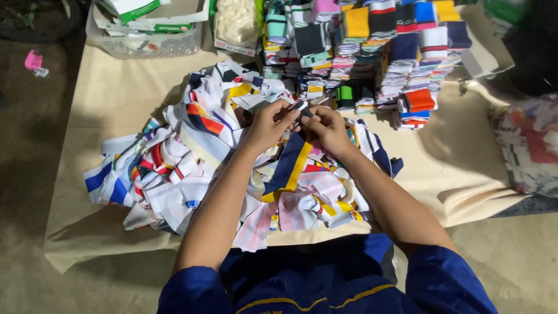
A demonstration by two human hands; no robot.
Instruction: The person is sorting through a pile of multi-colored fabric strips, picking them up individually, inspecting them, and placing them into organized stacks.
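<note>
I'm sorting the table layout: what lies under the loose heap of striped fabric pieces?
A beige cloth shows around the loose heap; its middle is covered.

One head-worn camera looks steeply down, close over the cloth-covered table [116,93].

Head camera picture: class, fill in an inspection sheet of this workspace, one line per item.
Surface: beige cloth spread on the floor.
Job's things: navy strip with yellow edge pinched at its top by both hands; it hangs onto the loose pile of striped fabric pieces.
Clutter: folded stacks behind the pile; clear plastic bin; pink object on the floor.
Hands: left hand and right hand, fingers closed on the strip.
Cables: nothing seen.
Surroundings: dim bare floor; patterned bag at right.
</note>
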